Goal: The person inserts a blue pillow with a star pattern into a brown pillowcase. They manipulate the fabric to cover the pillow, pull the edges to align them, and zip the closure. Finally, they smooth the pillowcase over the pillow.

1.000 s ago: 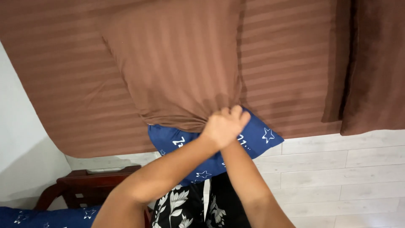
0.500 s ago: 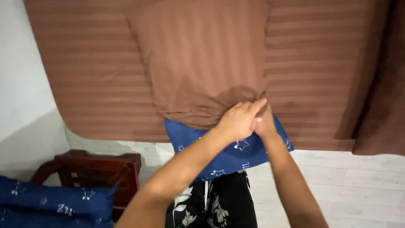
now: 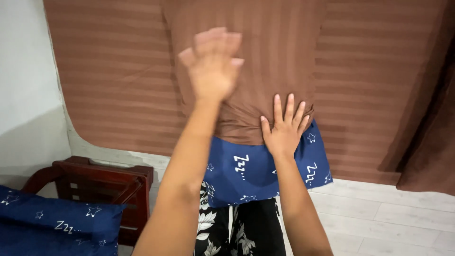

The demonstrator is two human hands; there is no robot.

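Nearby, a wooden chair (image 3: 102,182) bears blue pillows (image 3: 57,225); both hands, left (image 3: 212,64) and right (image 3: 283,127), spread open, holding nothing.

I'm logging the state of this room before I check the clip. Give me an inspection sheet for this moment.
Surface: bed covered in a brown striped sheet, seen from above.
Job's things: brown striped pillowcase partly pulled over a blue pillow with white star print; the blue end sticks out.
Clutter: second blue pillow on a dark wooden chair.
Hands: left hand raised, open and blurred above the pillowcase; right hand flat, fingers spread, on the pillowcase edge. Neither has a grip closed on anything.
Cables: nothing seen.
Surroundings: pale plank floor, white wall, black floral clothing below.
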